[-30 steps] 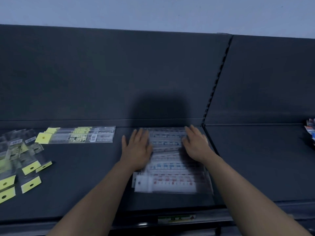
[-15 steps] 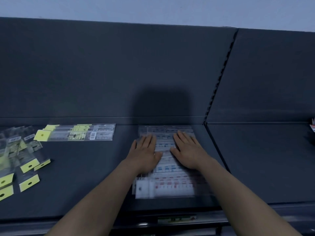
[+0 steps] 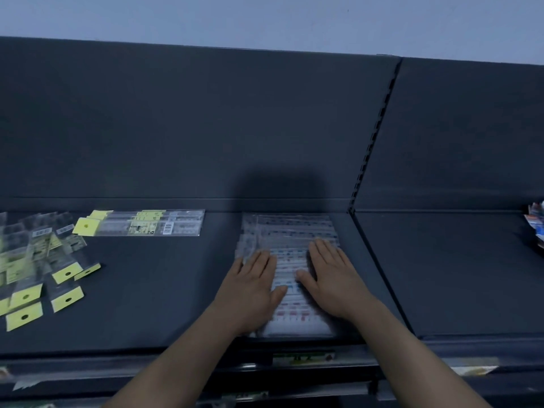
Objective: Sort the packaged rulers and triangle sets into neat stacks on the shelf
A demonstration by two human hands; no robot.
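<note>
The left hand (image 3: 253, 287) lies flat, fingers straight and close together, palm down on the left part of a fanned spread of clear plastic ruler packs printed with blue and red marks (image 3: 294, 228). The right hand (image 3: 329, 275) lies the same way on the right part, thumb stretched toward the left hand. Neither hand grips anything; both only press on the top packs.

The spread sits on the dark grey metal shelf (image 3: 164, 290), running from its near edge to its back wall, just left of the black slotted upright (image 3: 371, 142). The packs overlap like tiles and their left edges step out unevenly, so this is not yet a squared stack.

Further left, against the back wall, a tidier stack of long clear ruler packs with yellow header cards (image 3: 147, 223) lies lengthwise. At the far left, small clear packets with yellow tabs (image 3: 44, 269) lie scattered and crossed over one another. At the far right edge a few colourful packages (image 3: 535, 222) are only partly in view.

The step in hand looks like gathering and squaring the blue-and-red packs. The next move likely calls for drawing the overlapped packs together and tapping their sides flush, with light pressure since the slick sleeves may slide.
</note>
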